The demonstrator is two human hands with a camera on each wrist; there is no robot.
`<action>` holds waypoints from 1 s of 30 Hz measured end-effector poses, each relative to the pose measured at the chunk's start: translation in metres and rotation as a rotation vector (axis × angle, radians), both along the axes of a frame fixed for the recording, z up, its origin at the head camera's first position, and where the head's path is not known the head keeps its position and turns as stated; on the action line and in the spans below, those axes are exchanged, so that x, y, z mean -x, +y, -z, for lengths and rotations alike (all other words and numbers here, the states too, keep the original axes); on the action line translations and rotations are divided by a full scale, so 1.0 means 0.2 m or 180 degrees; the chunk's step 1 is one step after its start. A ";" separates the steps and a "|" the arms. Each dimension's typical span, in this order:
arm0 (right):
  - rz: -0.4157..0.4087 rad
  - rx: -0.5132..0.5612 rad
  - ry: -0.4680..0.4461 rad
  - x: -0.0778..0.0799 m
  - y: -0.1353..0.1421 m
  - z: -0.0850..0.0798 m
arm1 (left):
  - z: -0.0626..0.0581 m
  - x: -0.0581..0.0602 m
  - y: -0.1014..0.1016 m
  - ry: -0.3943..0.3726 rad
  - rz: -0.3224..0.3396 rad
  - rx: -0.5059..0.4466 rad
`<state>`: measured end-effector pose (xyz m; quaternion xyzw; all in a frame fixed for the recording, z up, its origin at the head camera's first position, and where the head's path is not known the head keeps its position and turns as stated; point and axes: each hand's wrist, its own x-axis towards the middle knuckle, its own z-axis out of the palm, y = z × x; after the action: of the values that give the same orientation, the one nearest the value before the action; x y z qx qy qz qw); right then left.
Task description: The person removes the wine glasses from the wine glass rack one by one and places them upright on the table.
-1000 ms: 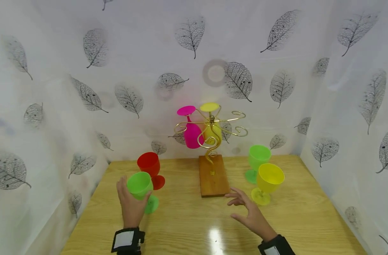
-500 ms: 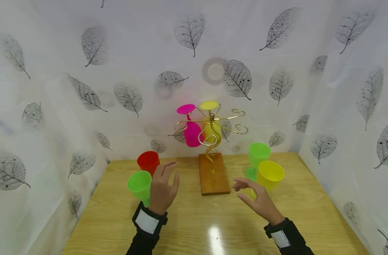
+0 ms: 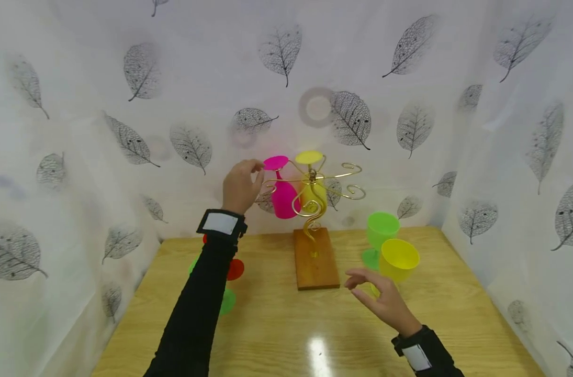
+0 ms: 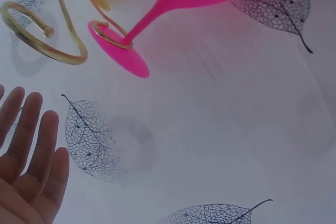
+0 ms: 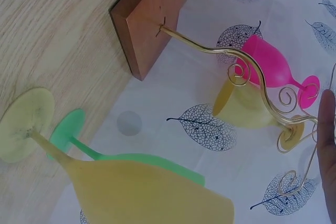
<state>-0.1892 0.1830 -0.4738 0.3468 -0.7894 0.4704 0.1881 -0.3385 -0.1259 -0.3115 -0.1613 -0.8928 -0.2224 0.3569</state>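
A pink goblet (image 3: 285,199) hangs upside down by its foot from the gold wire rack (image 3: 314,180), next to a hanging yellow goblet (image 3: 310,156). My left hand (image 3: 241,186) is raised just left of the pink goblet's foot. In the left wrist view the fingers (image 4: 39,145) are extended and apart from the goblet, with nothing held. Low over the table, my right hand (image 3: 382,301) hovers loosely bent and holds nothing. Nearest to it stands an upright yellow goblet (image 3: 399,257), with a green goblet (image 3: 382,230) behind.
My left sleeve mostly hides a red goblet (image 3: 236,269) and a green goblet (image 3: 227,301) on the left of the table (image 3: 277,335). The rack's wooden base (image 3: 316,260) stands at the back middle. A leaf-print curtain (image 3: 248,63) encloses the back and sides.
My left hand has left the green goblet on the left and risen up and forward to the pink goblet's foot. The right hand has shifted slightly to the right.
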 end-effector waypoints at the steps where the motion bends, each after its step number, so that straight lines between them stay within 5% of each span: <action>1: 0.0030 -0.0010 -0.0018 0.00 0.00 0.00 | -0.01 0.03 0.00 -0.0076 -0.0026 0.0039; 11: 0.0178 -0.0014 -0.0134 -0.03 0.06 0.05 | -0.03 0.26 0.11 -0.0733 -0.0141 0.0603; 24: 0.0131 0.0076 -0.0182 -0.02 0.07 0.09 | -0.04 0.30 0.22 -0.1375 -0.0403 0.1094; 30: 0.0129 0.0090 -0.0143 -0.01 0.08 0.09 | -0.04 0.31 0.24 -0.1337 -0.0455 0.1103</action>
<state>-0.1868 0.1998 -0.4919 0.3174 -0.7935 0.4852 0.1847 -0.4015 -0.0774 -0.3038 -0.1069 -0.9811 -0.0693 0.1459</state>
